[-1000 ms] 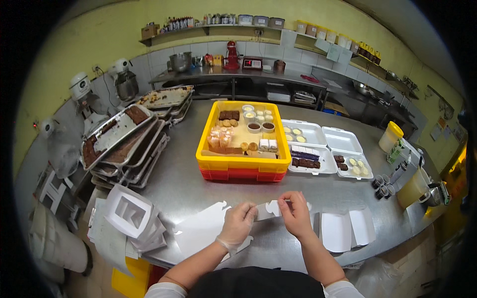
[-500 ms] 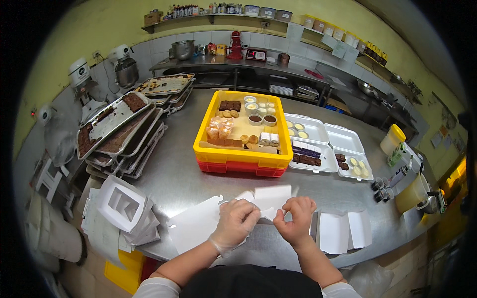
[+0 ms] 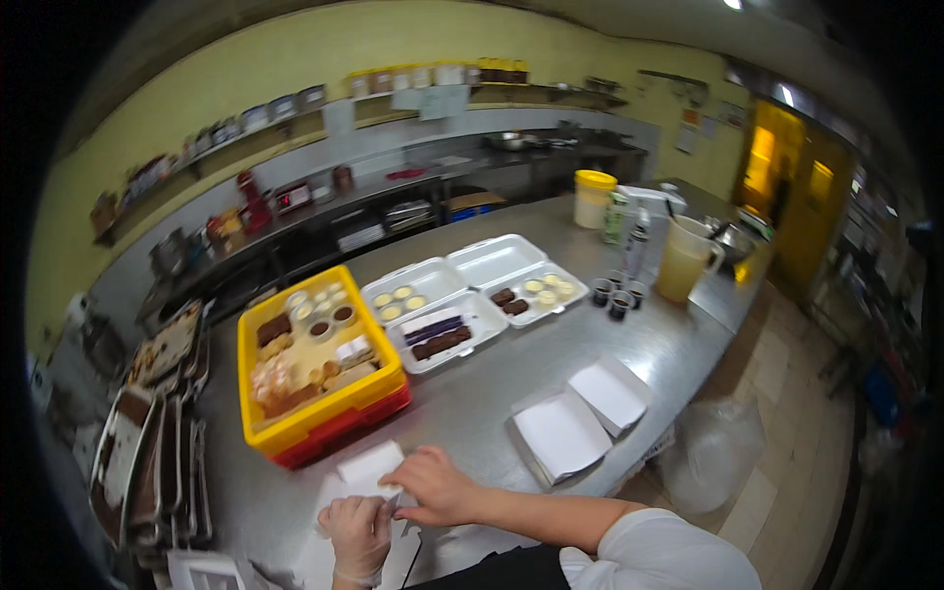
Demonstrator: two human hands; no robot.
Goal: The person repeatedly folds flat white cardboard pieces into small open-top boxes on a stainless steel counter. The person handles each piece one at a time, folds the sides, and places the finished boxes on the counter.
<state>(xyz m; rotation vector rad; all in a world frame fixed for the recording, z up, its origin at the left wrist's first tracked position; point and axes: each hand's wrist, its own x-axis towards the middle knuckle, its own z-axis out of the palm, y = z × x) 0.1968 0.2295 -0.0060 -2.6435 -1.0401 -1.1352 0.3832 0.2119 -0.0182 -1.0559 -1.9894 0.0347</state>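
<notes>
My left hand (image 3: pixel 356 534), in a clear plastic glove, has its fingers curled on a partly folded white cardboard box (image 3: pixel 371 466) near the front of the steel table. My right hand (image 3: pixel 441 486), bare, pinches the same box from the other side. The fingers hide much of its near part. White flat cardboard (image 3: pixel 401 557) lies beneath my hands. Just beyond stands a yellow crate (image 3: pixel 258 413) holding brownies, small cakes and sauce cups, stacked on a red crate (image 3: pixel 339 430).
Two folded white boxes (image 3: pixel 562 433) sit open to the right. Foam containers (image 3: pixel 462 334) with sweets lie beyond them. Small dark cups (image 3: pixel 618 305) and a pitcher (image 3: pixel 680 261) stand far right. Stacked baking trays (image 3: pixel 126 462) line the left. A plastic bag (image 3: pixel 716 452) is on the floor.
My view has swung to the right, showing the doorway and floor. Both hands stay on the box, and my right hand has come in closer to my left, closing its fingers on the cardboard.
</notes>
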